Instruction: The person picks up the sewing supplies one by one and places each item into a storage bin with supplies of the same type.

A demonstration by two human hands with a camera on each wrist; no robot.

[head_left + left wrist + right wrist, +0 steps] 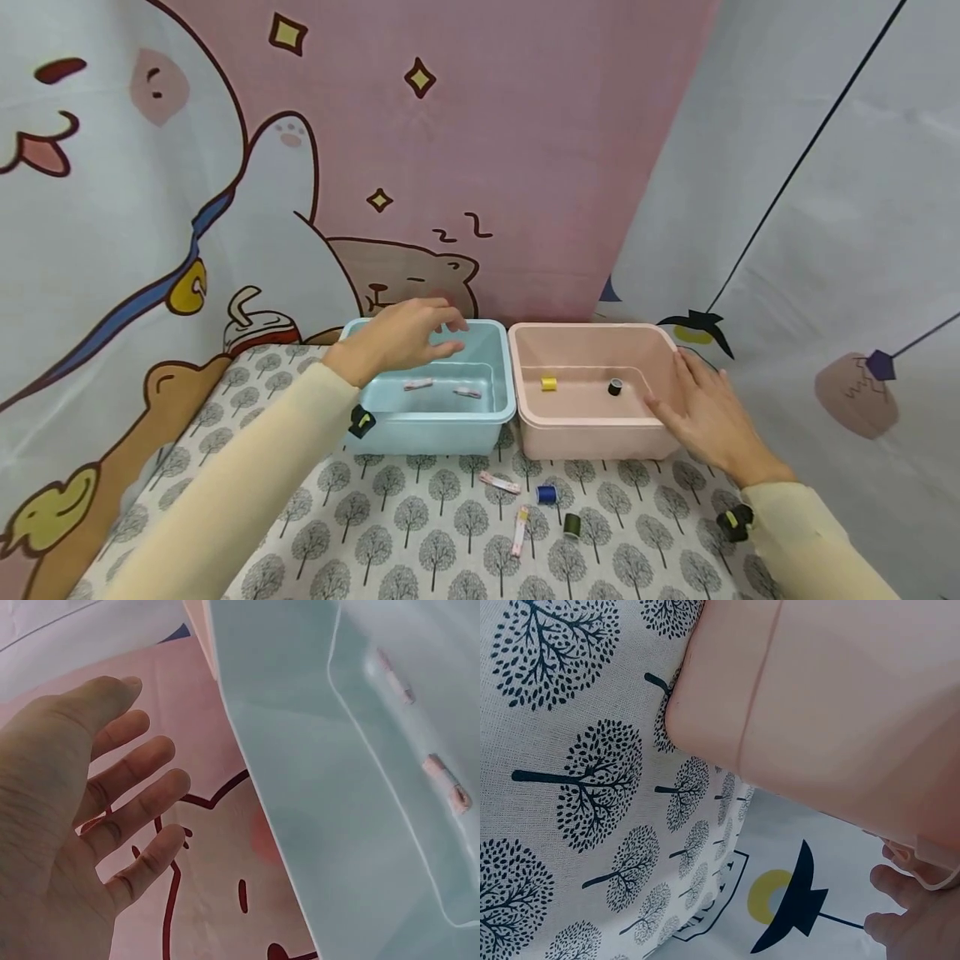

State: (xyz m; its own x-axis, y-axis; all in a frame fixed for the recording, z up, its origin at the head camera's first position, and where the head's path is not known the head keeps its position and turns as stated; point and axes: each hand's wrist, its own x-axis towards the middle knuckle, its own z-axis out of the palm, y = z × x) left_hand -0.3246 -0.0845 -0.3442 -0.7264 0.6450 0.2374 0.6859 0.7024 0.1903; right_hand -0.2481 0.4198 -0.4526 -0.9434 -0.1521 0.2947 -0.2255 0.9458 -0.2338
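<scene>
My left hand [408,333] hovers over the light blue bin [431,425], with its fingers loosely bent and nothing in them. In the left wrist view the fingers spread apart beside the bin's rim. Two small pinkish strips lie inside: a left strip [417,384] and a right strip [467,392]. My right hand [712,412] holds the right rim of the pink bin [600,442], thumb over the inner side and fingers along the outside. In the right wrist view, fingertips [891,883] show at the rim. That bin holds a yellow thread spool [549,383] and a black thread spool [615,387].
In front of the bins, on the tree-print cloth [420,533], lie a blue thread spool [547,495], a dark green thread spool [572,526] and two more pinkish strips [500,482]. A cartoon-print curtain [525,167] hangs close behind both bins, which stand side by side.
</scene>
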